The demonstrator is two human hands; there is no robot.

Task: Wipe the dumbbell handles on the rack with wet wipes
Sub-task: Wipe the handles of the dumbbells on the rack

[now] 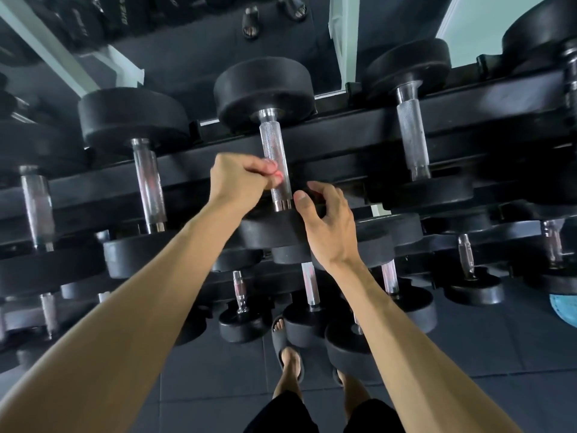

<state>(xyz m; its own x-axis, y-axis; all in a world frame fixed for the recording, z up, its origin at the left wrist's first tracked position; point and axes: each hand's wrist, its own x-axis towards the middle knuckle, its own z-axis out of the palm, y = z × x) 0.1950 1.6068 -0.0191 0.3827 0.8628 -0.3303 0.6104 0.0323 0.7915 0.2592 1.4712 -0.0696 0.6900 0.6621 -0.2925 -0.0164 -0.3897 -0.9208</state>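
Head view: the rack (359,126) is seen loaded with black dumbbells, judged too heavy to shift, so the middle dumbbell (265,85) is best left seated. Its knurled steel handle (274,157), stiff and likely grippy, is curled round by the left hand (240,179) near the lower end; no wipe can be made out, and the right hand (324,223) hovers just beside, loosely curled and holding nothing.

Centre handle (274,164): flanked by open gaps on both sides; black heads (265,89) block each end.
Left hand (240,179): occupies left gap at handle.
Right hand (324,223): fills right gap near lower head.
Rack rail (359,126): runs beneath handles, limits reach under them.
Neighbouring handles (412,135): well apart.
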